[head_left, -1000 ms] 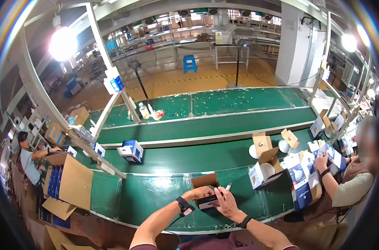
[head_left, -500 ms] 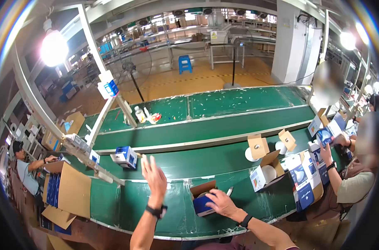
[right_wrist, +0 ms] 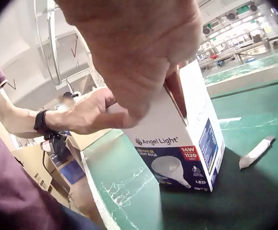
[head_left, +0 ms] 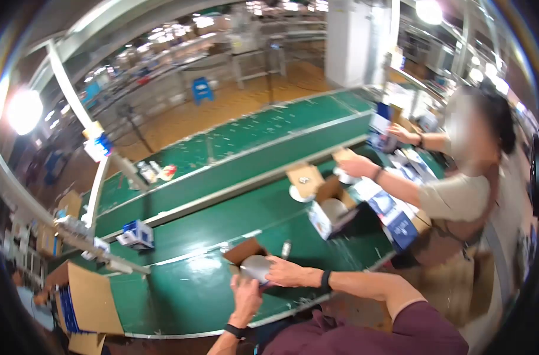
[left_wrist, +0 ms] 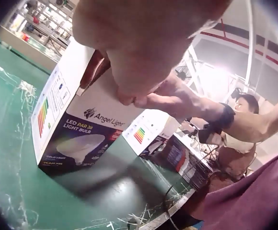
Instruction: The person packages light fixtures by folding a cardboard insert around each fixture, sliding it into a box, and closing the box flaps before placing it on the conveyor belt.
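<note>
A light bulb box (right_wrist: 177, 158), printed with "Angel Light" and a bulb picture, stands on the green belt with its brown inner flap (head_left: 244, 251) raised. The round pale face of a light bulb (head_left: 256, 268) shows at its top, between my hands. My left hand (head_left: 245, 299) grips the box's near-left upper edge. From the right, my right hand (head_left: 287, 273) curls its fingers over the top edge, fingertips right beside the bulb's face. In both wrist views, the hand nearest the camera hides much of the box's opening.
A pale stick-shaped object (right_wrist: 257, 152) lies just beyond my box. To the right stand an open bulb box (head_left: 319, 222) and a person (head_left: 459, 195) reaching over the belt. A blue-white box (head_left: 137, 235) sits at the left, behind a large carton (head_left: 95, 299).
My left hand, raised flat above the belt half a second ago, is back down at the box. The head view has swung right. The neighbouring person's arm now reaches over the belt.
</note>
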{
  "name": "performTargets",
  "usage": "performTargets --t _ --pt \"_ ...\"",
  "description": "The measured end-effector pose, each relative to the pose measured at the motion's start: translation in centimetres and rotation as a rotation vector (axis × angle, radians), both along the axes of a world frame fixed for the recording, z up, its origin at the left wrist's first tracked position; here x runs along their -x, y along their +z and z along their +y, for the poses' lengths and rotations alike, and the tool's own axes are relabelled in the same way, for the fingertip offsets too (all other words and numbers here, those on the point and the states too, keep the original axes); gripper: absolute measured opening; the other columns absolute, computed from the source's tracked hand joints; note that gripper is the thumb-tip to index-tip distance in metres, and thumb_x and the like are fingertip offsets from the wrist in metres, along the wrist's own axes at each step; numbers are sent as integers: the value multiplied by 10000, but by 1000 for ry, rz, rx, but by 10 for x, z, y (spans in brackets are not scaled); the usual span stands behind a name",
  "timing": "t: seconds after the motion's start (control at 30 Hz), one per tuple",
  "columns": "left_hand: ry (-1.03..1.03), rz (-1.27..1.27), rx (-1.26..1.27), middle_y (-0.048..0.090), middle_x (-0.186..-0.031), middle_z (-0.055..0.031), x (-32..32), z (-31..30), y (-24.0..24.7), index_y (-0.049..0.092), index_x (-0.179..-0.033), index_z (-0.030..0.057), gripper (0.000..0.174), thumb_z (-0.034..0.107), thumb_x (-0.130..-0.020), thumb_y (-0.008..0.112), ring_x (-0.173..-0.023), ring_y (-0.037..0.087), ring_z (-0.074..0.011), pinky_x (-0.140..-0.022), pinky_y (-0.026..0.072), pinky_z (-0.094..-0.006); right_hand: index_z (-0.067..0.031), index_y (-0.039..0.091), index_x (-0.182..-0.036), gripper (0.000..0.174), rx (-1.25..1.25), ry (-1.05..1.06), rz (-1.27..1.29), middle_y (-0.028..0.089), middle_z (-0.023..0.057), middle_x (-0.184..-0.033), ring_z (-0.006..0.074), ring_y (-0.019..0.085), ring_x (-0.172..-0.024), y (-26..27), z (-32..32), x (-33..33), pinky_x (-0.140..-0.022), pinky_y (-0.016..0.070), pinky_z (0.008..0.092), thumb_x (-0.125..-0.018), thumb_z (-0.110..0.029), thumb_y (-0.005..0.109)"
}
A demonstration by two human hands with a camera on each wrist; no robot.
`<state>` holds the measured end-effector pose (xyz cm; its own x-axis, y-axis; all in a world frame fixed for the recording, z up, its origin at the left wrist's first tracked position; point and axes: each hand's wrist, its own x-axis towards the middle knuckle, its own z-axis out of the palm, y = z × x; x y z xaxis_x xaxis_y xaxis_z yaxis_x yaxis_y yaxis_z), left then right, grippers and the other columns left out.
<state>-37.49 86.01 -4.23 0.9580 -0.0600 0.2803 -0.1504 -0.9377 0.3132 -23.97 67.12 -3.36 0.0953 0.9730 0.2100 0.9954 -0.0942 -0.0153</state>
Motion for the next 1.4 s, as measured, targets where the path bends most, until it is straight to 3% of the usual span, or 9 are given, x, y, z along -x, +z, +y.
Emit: performTargets --t 0.13,0.23,0.33,0.43,0.77,0.87,1.0,1.13,1.4 --pt "114 -133 105 508 -1531 -227 27 -13 27 736 -817 81 176 185 -787 875 -1458 415 -457 -1188 283 -604 -121 686 -1006 215 31 -59 178 678 35 -884 221 673 -1024 7 -11 17 -1179 362 499 -1004 -335 673" --pt "230 -142 219 383 -1627 -271 34 -8 3 747 -831 60 196 106 -724 905 -1457 396 -507 -1204 317 -583 -98 712 -1125 234 -383 -74 445 728 60 -1076 259 655 -1157 6 -15 15 -1148 404 491 -992 -290 701" --pt "159 -185 394 449 -1592 -300 35 -3 -14 744 -857 54 257 94 -695 940 -1445 488 -466 -1164 452 -486 -51 609 -1434 516 -617 -446 768 672 123 -1386 318 600 -1314 1 -30 -4 -1133 435 473 -979 -250 746" --pt "6 -145 383 514 -1555 -245 32 3 -21 777 -961 96 278 119 -732 933 -1391 557 -409 -1123 489 -457 -33 306 -1649 881 -363 -432 1508 504 194 -1572 262 499 -1416 -54 -18 -24 -1190 383 414 -975 -337 784" --pt "-337 127 87 510 -1602 -78 -23 67 -25 549 -1537 248 674 476 -936 753 -1464 455 -337 -1123 403 -504 -43 371 -1618 772 -434 -408 1561 616 158 -1448 242 591 -1311 -90 32 -32 -1152 439 403 -992 -266 762" --pt "-371 175 267 550 -1539 -131 -37 84 -8 564 -1503 167 672 500 -945 736 -1434 478 -342 -1126 398 -499 10 646 -1420 461 -454 -481 1835 618 165 -1488 247 594 -1339 -2 40 -80 -1178 426 396 -1140 -328 507" --pt "-430 364 264 629 -1390 -178 -50 112 -32 615 -1414 142 655 493 -891 797 -1349 538 -370 -1115 401 -498 -160 702 -1399 541 220 -4 1083 650 222 -1427 363 569 -1383 35 75 -89 -1177 427 457 -1008 -531 658" --pt "-526 150 341 630 -1399 -167 -48 112 -18 622 -1409 158 635 464 -886 814 -1342 543 -377 -1112 400 -512 -226 581 -1537 680 304 -57 980 478 223 -1607 420 458 -1465 41 77 -72 -1212 384 501 -969 -579 699" --pt "-501 205 379 577 -1477 -166 -42 106 -15 604 -1429 134 668 442 -878 824 -1386 517 -369 -1115 399 -530 -183 630 -1457 518 144 -30 543 611 143 -1492 403 594 -1342 36 69 -41 -1165 461 488 -1007 -437 664"
